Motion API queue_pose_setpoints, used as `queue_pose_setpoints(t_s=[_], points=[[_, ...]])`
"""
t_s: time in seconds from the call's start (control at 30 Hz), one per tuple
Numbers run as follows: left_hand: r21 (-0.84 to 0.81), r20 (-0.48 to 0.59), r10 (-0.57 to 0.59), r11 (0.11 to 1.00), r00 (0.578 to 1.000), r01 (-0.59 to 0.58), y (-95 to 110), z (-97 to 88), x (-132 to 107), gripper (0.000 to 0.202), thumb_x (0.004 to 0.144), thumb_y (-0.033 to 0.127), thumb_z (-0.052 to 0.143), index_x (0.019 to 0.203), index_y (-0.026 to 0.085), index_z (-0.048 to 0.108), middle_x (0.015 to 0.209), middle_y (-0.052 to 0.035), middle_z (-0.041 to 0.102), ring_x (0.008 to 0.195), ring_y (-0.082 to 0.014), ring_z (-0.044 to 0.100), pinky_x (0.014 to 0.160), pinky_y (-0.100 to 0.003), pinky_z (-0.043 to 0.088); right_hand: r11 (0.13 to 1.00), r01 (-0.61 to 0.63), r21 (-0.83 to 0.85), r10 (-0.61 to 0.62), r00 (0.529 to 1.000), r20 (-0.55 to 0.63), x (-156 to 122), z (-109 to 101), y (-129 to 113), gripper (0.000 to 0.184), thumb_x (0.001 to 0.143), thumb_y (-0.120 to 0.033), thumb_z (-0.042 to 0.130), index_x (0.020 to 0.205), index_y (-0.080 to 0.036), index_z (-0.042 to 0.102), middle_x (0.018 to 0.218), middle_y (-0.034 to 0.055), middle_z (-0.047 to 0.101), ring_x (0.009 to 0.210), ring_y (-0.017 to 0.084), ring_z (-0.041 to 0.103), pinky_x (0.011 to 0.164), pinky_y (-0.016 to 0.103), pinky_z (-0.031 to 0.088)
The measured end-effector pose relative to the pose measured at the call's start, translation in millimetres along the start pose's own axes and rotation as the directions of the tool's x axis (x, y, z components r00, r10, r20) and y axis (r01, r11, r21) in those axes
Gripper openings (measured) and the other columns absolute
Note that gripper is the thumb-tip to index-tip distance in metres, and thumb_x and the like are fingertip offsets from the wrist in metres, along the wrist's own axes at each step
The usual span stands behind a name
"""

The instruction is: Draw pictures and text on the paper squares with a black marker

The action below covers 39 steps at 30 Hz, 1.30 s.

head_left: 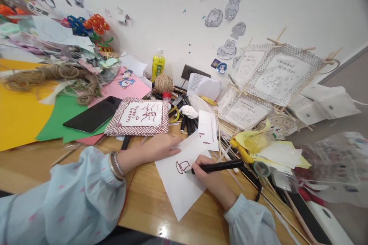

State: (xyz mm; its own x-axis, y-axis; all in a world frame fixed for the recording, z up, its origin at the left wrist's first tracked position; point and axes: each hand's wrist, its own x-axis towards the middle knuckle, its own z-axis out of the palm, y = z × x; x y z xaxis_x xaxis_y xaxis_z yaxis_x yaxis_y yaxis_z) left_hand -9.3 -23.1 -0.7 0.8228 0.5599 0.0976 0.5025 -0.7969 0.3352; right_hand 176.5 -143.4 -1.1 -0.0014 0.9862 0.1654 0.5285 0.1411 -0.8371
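In my right hand (205, 170) is a black marker pen (221, 166), its tip at the sheet of white paper (184, 195) on the table. A small dark red line drawing (183, 166), shaped like a boat, shows beside the tip. My left hand (161, 146) lies flat with fingers stretched over the paper's upper left edge. Just beyond that hand rests a drawn card (140, 116) with a red cross-hatched border. A narrower white slip (208, 130) with red marks lies past the sheet's upper corner.
A black tablet (93, 115) lies on green paper (61, 116) at left. Behind are a twine ball (163, 84), a yellow-green bottle (158, 63) and scissors (174, 113). To the right stand stick-framed drawings (284, 72), a yellow glue gun (241, 151) and loose sticks.
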Motion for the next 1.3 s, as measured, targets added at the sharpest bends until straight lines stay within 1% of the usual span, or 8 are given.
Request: queue_pose_setpoints(t_s=[0.13,0.3,0.7,0.83,0.97,1.1,1.2,1.3], points=[[0.011,0.001,0.004,1.0,1.0,-0.004,0,-0.1,0,0.031,0.088,0.031,0.051,0.116,0.022,0.06,0.092,-0.0056,0.072,0.083,-0.0247,0.068,0.071,-0.03,0.048,0.999,-0.037,0.003,0.037,0.999,0.015,0,-1,-2,0.026,0.072,-0.028,0.05,0.049,-0.022,0.041,0.048,-0.005,0.042,0.05,0.012,0.04,0.049,0.024,0.032],[0.042,0.047,-0.012,0.999,0.999,0.01,2,-2.0,1,0.027,0.089,0.031,0.052,0.112,0.019,0.06,0.095,-0.0081,0.072,0.086,-0.0273,0.068,0.07,-0.031,0.048,0.998,-0.056,0.025,0.056,0.998,-0.002,-1,0,1,0.025,0.072,-0.026,0.05,0.049,-0.022,0.041,0.048,-0.0048,0.043,0.051,0.013,0.041,0.049,0.024,0.033],[0.069,0.039,0.003,0.998,0.999,-0.006,3,-2.8,1,0.026,0.089,0.03,0.052,0.112,0.02,0.06,0.093,-0.0068,0.072,0.085,-0.0251,0.068,0.068,-0.029,0.047,0.988,-0.125,0.086,0.124,0.992,0.011,-5,1,9,0.024,0.07,-0.025,0.051,0.049,-0.022,0.041,0.051,-0.0042,0.041,0.055,0.014,0.041,0.052,0.025,0.032],[0.077,0.043,0.0,0.997,0.999,-0.003,3,-2.7,1,0.025,0.089,0.029,0.053,0.112,0.021,0.059,0.093,-0.0062,0.071,0.085,-0.0244,0.068,0.069,-0.029,0.048,0.983,-0.135,0.123,0.133,0.991,0.023,-7,1,13,0.022,0.07,-0.024,0.051,0.05,-0.022,0.042,0.052,-0.0038,0.043,0.056,0.014,0.042,0.053,0.025,0.035],[0.086,0.04,0.01,0.996,0.999,-0.013,2,-2.1,1,0.02,0.09,0.03,0.053,0.105,0.019,0.061,0.093,-0.007,0.071,0.083,-0.0251,0.068,0.068,-0.03,0.048,0.979,-0.137,0.148,0.134,0.99,0.034,-8,2,20,0.021,0.069,-0.022,0.052,0.05,-0.022,0.042,0.053,-0.0033,0.045,0.057,0.014,0.045,0.054,0.024,0.037],[0.092,0.034,0.012,0.996,0.999,-0.015,2,-1.4,1,0.018,0.09,0.03,0.054,0.103,0.019,0.06,0.093,-0.0063,0.072,0.082,-0.0246,0.069,0.066,-0.029,0.047,0.971,-0.162,0.176,0.157,0.987,0.041,-8,1,22,0.02,0.071,-0.023,0.052,0.052,-0.022,0.045,0.056,-0.0027,0.05,0.056,0.014,0.046,0.053,0.024,0.037],[0.103,0.038,0.01,0.995,0.999,-0.014,2,-1.6,1,0.018,0.09,0.031,0.054,0.103,0.02,0.06,0.092,-0.0056,0.072,0.081,-0.0242,0.069,0.065,-0.028,0.046,0.976,-0.159,0.148,0.156,0.987,0.032,-7,-1,17,0.019,0.074,-0.026,0.05,0.055,-0.022,0.049,0.056,-0.0031,0.05,0.053,0.013,0.043,0.051,0.025,0.035],[0.106,0.036,0.01,0.994,0.999,-0.014,2,-2.2,0,0.018,0.09,0.03,0.055,0.104,0.02,0.06,0.092,-0.0056,0.072,0.082,-0.0243,0.069,0.065,-0.028,0.046,0.989,-0.12,0.085,0.116,0.992,0.041,-5,-2,10,0.021,0.073,-0.029,0.049,0.053,-0.022,0.046,0.051,-0.0041,0.044,0.053,0.013,0.042,0.052,0.026,0.034]])
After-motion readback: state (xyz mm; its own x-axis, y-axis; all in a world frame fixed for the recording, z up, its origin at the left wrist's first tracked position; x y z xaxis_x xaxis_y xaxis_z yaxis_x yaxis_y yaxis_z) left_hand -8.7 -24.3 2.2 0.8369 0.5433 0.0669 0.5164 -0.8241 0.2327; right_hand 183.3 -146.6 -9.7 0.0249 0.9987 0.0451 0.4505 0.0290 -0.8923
